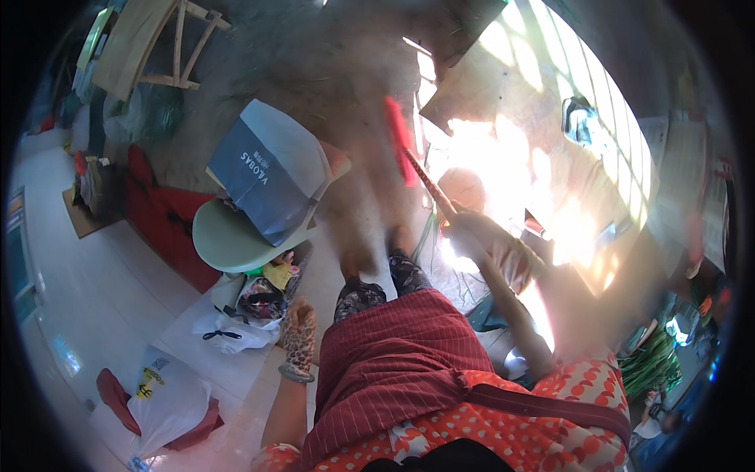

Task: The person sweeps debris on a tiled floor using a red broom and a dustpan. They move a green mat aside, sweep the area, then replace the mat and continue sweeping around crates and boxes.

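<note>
Gripping the stick [427, 179] well behind its red head [399, 141] in the right hand [476, 234], probably for reach; holding the left hand [300, 326] aside, open or closed unclear.

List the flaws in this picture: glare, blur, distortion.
Head view, right: striped light burns out to white. Head view, middle: a brownish haze spreads above the dark patterned trousers, cause unclear; the long red head of the thin brown stick is smeared, perhaps by motion. Head view, rim: corners go black, straight edges bow. Head view, lower left: the tan leopard-print glove looks sharper.
</note>
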`<state>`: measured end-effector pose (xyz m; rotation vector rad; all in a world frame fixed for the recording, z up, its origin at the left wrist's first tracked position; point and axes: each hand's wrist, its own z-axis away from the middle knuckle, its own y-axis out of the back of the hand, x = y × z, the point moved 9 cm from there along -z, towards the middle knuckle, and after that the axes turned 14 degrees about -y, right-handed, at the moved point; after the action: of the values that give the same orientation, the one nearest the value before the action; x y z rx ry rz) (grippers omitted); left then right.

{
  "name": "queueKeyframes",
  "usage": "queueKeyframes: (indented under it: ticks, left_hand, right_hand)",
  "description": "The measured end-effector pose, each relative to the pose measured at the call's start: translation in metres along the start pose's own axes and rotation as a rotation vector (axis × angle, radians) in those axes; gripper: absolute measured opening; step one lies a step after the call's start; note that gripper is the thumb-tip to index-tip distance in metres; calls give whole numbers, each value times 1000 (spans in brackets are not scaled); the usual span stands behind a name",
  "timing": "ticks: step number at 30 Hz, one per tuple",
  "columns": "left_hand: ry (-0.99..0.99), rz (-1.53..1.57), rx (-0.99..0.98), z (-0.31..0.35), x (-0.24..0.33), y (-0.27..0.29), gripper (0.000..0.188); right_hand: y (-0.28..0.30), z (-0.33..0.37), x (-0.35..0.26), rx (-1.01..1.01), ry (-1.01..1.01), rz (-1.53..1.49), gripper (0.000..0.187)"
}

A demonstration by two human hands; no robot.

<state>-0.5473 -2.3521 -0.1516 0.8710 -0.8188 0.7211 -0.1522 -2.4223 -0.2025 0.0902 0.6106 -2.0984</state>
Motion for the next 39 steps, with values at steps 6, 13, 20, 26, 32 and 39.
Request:
queueKeyframes:
  ticks: [6, 13, 20, 26, 32, 39]
  left_hand:
    - [110, -167, 45, 23, -76, 72, 28]
    - [-80, -641, 45, -111, -58, 150, 30]
    - [59, -1261, -316, -195, -77, 178, 41]
    - [364, -1202, -454, -199, -105, 195, 57]
    - [372, -1137, -459, -200, -121, 197, 65]
    - [305, -1251, -493, -181, -169, 215, 71]
  right_hand:
    - [-54, -4, -25, -347, -78, -309, 39]
    - [-94, -71, -53, -307, 64, -385, 43]
    - [-53, -163, -95, 389, -25, 568, 43]
    - [-69, -192, -188, 351, 19, 1216, 30]
    - [-66, -201, -306, 667, -3, 1827, 27]
    - [-19, -191, -339, 550, -97, 1706, 29]
